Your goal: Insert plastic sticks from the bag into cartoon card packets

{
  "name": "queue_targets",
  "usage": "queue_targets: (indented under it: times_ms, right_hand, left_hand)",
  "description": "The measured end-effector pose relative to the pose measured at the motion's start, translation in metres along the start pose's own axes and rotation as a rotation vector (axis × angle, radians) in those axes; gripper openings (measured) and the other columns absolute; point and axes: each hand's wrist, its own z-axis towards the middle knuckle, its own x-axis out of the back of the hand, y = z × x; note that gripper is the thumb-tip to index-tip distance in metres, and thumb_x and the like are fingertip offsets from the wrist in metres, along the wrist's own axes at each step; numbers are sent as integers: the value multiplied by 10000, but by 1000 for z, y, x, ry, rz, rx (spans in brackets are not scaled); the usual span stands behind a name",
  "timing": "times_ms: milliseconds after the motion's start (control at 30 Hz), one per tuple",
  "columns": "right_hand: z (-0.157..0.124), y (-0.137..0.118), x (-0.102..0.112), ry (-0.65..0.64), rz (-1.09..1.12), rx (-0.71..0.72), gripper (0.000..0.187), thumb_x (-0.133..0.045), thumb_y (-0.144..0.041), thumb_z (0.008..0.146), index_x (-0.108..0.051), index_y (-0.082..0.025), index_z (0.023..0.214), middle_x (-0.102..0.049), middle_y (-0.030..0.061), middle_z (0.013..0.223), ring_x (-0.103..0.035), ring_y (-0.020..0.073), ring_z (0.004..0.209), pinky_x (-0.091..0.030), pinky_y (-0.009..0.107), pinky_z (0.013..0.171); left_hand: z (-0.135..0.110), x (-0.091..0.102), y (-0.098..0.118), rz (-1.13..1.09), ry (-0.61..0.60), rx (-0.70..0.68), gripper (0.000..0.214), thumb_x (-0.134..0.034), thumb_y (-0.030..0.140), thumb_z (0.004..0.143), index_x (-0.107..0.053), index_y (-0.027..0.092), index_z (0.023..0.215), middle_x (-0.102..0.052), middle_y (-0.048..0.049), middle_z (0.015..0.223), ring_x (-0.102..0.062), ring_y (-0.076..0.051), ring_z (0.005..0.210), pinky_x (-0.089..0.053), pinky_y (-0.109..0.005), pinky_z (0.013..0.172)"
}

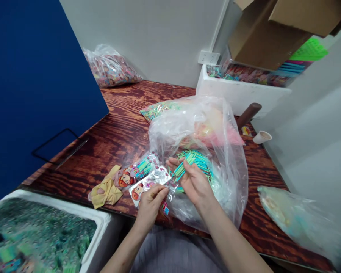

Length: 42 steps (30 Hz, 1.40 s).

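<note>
My left hand (151,203) pinches the edge of a small printed cellophane packet (156,175) with a red-haired cartoon figure on it. In my curled right hand (197,184) lies a bunch of thin green and blue sticks (184,167), close to the packet. Beneath and beyond that hand, a large clear plastic bag (230,182) lies open with a pile of loose sticks (203,161) in it. A packet filled with sticks (142,168) rests just left of my hands, beside a crumpled yellow cloth (106,189).
A white foam box (99,223) of filled packets stands low at the left front. Another white foam box (244,93), under a cardboard box (258,38), is at the back right. A paper cup (262,137) and a clear bag (298,212) are on the right.
</note>
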Motion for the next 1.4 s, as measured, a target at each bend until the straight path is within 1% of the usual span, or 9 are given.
queue_targets:
  times_ms: [200, 367, 567, 700, 833, 967, 1167, 1267, 1400]
  right_hand:
    - [-14, 9, 0, 50, -214, -1, 248, -792, -398, 749, -662, -206, 838, -779, 55, 919, -666, 276, 1095, -397, 478, 1071]
    - [-29, 9, 7, -13, -541, -24, 300, -744, -460, 771, -696, -195, 903, -740, 76, 1094, -597, 269, 1165, -353, 428, 1089]
    - [-37, 5, 6, -30, -651, 58, 456, -663, -458, 855, -522, -286, 1253, -663, 39, 1227, -588, 211, 1149, -418, 367, 1009]
    - [-41, 6, 7, -48, -881, 201, 208, -546, -400, 940, -607, -245, 1065, -678, 27, 1038, -604, 192, 1015, -439, 316, 913]
    - [-45, 10, 9, -126, -1123, 254, 175, -516, -341, 962, -649, -228, 943, -662, 18, 940, -600, 190, 937, -438, 303, 855]
    - [-46, 10, 6, -137, -1104, 328, 157, -523, -317, 970, -632, -241, 1053, -661, 31, 1080, -597, 192, 1059, -427, 310, 933]
    - [-43, 8, 2, -228, -1148, 329, 185, -513, -298, 979, -629, -222, 855, -656, 29, 991, -599, 191, 1010, -427, 315, 908]
    - [-44, 8, 3, -187, -1160, 338, 154, -517, -297, 979, -647, -232, 929, -658, 31, 1023, -595, 195, 1028, -423, 322, 920]
    - [-44, 9, 3, -269, -1148, 309, 158, -534, -299, 969, -682, -244, 963, -670, 37, 1044, -591, 204, 1053, -426, 335, 949]
  left_hand:
    - [0, -2, 1, -101, 28, 20, 264, -669, 429, 823, -709, 171, 786, -593, 9, 730, -498, -127, 707, -392, -221, 660]
    - [1, -4, 2, -128, 29, -9, 243, -701, 413, 800, -712, 172, 768, -602, 9, 728, -512, -124, 701, -410, -217, 658]
    - [3, -3, -1, -249, 75, 28, 259, -749, 407, 755, -753, 201, 912, -717, -25, 949, -616, -179, 909, -470, -261, 829]
    - [2, -2, -1, -316, 103, 64, 269, -777, 414, 723, -756, 202, 887, -725, -14, 902, -625, -164, 859, -485, -245, 783]
    - [-1, 0, 3, -346, 110, 64, 267, -800, 410, 692, -755, 193, 841, -707, -1, 817, -610, -142, 768, -487, -227, 710]
    - [-3, 4, 6, -324, 62, 43, 239, -773, 404, 733, -764, 198, 853, -716, -7, 826, -614, -146, 775, -490, -230, 715]
    - [-4, 8, 6, -311, 36, 23, 238, -755, 397, 763, -773, 199, 895, -738, -30, 910, -632, -170, 857, -495, -248, 775]
    - [-4, 8, 5, -327, 24, 49, 245, -748, 400, 773, -767, 200, 913, -736, -29, 901, -631, -166, 841, -494, -247, 761]
    - [-4, 8, 6, -286, 25, 24, 254, -741, 410, 774, -759, 189, 897, -729, -37, 894, -632, -178, 846, -494, -260, 771]
